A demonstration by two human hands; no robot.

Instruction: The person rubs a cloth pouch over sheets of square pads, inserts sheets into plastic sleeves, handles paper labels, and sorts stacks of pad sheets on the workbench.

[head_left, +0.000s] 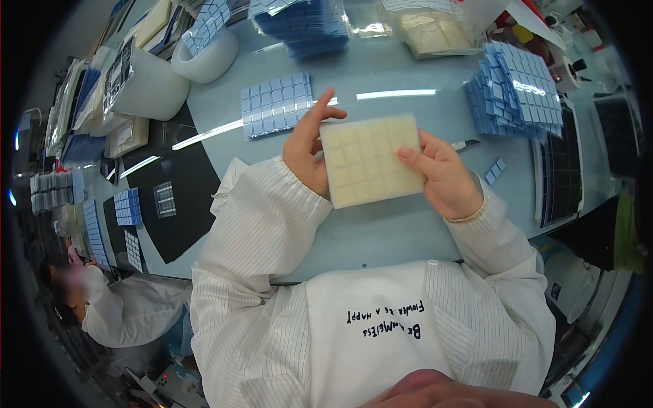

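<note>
A pale yellow block-like stack of sheets (371,163), marked in a grid of squares, is held above the table between my hands. My right hand (449,177) grips its right edge, thumb on the top face and the other fingers mostly hidden at the side and underneath. At the left edge is my left hand (307,149), partly behind the stack, with its visible fingers stretched out and apart past the upper left corner. Just beyond that hand lies a blue gridded sheet stack (275,103). A small blade-like tool (466,145) rests beside my right hand.
Blue gridded stacks stand at the back (303,30) and at the right (520,92). A small blue strip (495,171) lies near my right wrist. White round containers (146,81) and a black mat (180,197) are on the left. Another person in white (136,306) sits at lower left.
</note>
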